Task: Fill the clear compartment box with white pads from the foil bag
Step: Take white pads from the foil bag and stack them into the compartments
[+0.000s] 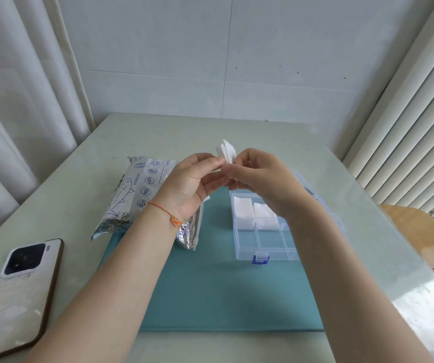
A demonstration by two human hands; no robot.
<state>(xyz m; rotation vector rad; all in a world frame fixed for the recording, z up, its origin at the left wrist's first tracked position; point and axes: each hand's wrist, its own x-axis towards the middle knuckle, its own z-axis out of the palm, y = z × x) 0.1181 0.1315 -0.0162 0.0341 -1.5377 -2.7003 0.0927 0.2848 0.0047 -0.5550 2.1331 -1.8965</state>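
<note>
Both hands, left hand (194, 176) and right hand (256, 176), pinch white pads (227, 151) in their fingers; two compartments of the box (263, 247) look filled, others empty.

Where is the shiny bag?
The foil bag lies left of centre in the head view, behind the left hand, half on the teal mat, beyond the phone.

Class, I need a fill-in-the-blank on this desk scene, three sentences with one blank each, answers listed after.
1. Both hands, left hand and right hand, pinch a small stack of white ____.
2. The foil bag lies to the ____ of the clear box.
3. The box's latch is coloured ____.

Answers: pads; left; blue
</note>
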